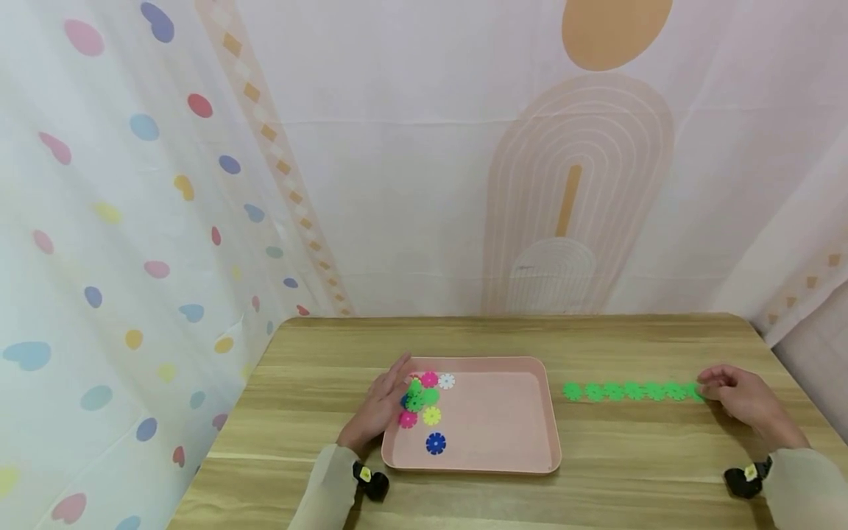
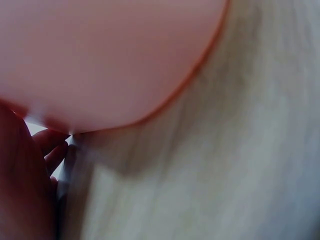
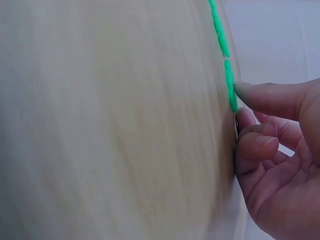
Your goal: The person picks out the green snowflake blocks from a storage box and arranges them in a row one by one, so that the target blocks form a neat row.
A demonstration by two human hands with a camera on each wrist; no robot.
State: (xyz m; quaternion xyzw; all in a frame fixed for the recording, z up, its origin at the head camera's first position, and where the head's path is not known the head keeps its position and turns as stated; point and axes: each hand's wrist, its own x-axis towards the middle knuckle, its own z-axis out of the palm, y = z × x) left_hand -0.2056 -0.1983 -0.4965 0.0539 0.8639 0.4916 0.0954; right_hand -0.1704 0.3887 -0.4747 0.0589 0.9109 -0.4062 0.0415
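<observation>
A row of several green notched plastic discs [image 1: 632,391] lies on the table to the right of the tray. At its right end my right hand [image 1: 740,395] pinches the last green disc [image 3: 230,85], thumb on it and the other fingers curled against the table. My left hand [image 1: 379,405] rests along the left rim of the pink tray [image 1: 490,427], fingers extended. In the left wrist view its fingers [image 2: 47,142] show beside the tray's edge. Loose notched discs lie in the tray's left part, including a dark blue disc [image 1: 435,443], a yellow disc [image 1: 432,416] and a white disc [image 1: 447,380].
The wooden table [image 1: 318,353] extends around the tray and the row, its far edge against a patterned curtain [image 1: 411,184]. Another spotted curtain [image 1: 152,294] hangs along the left side. A black wrist camera [image 1: 375,486] sits at the left cuff.
</observation>
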